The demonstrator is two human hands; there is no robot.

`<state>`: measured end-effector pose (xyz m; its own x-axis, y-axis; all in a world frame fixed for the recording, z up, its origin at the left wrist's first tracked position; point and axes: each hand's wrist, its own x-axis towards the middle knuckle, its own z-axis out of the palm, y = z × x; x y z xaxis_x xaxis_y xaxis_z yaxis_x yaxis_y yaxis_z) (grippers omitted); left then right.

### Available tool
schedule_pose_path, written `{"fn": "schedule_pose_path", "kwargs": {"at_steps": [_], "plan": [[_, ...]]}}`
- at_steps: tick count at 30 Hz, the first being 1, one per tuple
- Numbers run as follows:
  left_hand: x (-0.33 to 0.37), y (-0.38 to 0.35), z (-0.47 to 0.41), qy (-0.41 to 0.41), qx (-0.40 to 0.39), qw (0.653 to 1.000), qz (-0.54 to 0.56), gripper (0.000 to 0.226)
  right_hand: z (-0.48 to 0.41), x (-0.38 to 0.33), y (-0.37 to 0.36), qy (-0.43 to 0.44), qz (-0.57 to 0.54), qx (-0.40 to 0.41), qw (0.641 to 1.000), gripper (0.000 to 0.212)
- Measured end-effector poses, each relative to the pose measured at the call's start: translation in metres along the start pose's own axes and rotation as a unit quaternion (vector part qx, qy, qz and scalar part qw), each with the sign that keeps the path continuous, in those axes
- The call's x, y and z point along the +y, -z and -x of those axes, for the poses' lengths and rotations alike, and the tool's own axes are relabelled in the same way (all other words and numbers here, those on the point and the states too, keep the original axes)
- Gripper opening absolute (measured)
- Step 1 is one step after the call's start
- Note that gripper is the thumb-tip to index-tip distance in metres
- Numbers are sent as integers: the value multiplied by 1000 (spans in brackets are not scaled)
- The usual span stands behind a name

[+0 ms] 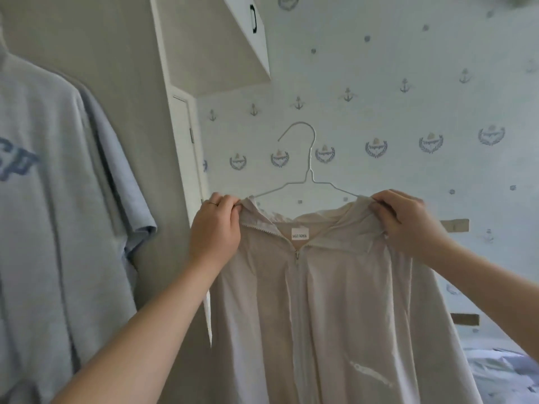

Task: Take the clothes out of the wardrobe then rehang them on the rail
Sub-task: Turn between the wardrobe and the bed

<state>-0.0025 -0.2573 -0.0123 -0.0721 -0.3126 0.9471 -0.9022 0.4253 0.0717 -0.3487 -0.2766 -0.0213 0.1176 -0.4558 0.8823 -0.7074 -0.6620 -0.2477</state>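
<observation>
Left hand (214, 225) and right hand (408, 223) each pinch a shoulder of the beige jacket (320, 301), held up before the wall. The ends of its wire hanger (310, 158) hide under cloth. The jacket's hem and the grey shirt (43, 199) at left are cut off.

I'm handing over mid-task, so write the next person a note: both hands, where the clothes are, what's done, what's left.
Left hand: pinches one shoulder of the beige zip-front fabric jacket.
Right hand: pinches the other shoulder.
Jacket sits on a thin white wire hanger, hook free in the air.
Done: jacket is out and on its hanger; a pale blue printed T-shirt hangs at left.
Left: hook it on the rail, which is not in view.
</observation>
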Motion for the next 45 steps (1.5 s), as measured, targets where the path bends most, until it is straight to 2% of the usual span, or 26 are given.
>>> {"fn": "schedule_pose_path", "kwargs": {"at_steps": [3, 6, 11, 16, 19, 21, 25, 27, 30, 35, 40, 42, 45], "plan": [[-15, 56, -43, -41, 53, 997, -32, 24, -45, -48, 6, 47, -14, 42, 998, 10], [-38, 110, -87, -57, 104, 991, -67, 20, -93, -99, 11, 87, -9, 50, 995, 13], [-86, 187, -150, -34, 157, 982, -98, 23, -169, -180, 4, 140, -24, 50, 989, 16], [-137, 251, -191, 8, 181, 973, -141, 15, -222, -257, -20, 179, -47, 41, 982, 16], [-168, 287, -206, 18, 200, 965, -166, 21, -248, -299, -40, 190, -68, 30, 979, 17], [-188, 310, -213, 48, 213, 954, -204, 22, -264, -328, -55, 198, -99, 27, 975, 18], [-223, 347, -221, 171, 241, 918, -264, 24, -294, -389, -91, 203, -147, 38, 967, 18], [-237, 362, -225, 219, 239, 912, -250, 30, -307, -416, -109, 203, -162, 38, 965, 18], [-253, 379, -226, 240, 209, 928, -192, 43, -324, -453, -131, 196, -183, 24, 963, 19], [-274, 396, -212, 272, 136, 937, -170, 83, -338, -509, -166, 178, -216, -5, 960, 22], [-310, 410, -206, 257, 132, 947, -140, 89, -347, -549, -196, 154, -252, -36, 955, 24], [-325, 416, -204, 266, 132, 946, -132, 101, -348, -560, -207, 144, -260, -50, 954, 26], [-342, 421, -197, 292, 111, 938, -152, 99, -344, -570, -221, 136, -271, -66, 951, 26]]}}
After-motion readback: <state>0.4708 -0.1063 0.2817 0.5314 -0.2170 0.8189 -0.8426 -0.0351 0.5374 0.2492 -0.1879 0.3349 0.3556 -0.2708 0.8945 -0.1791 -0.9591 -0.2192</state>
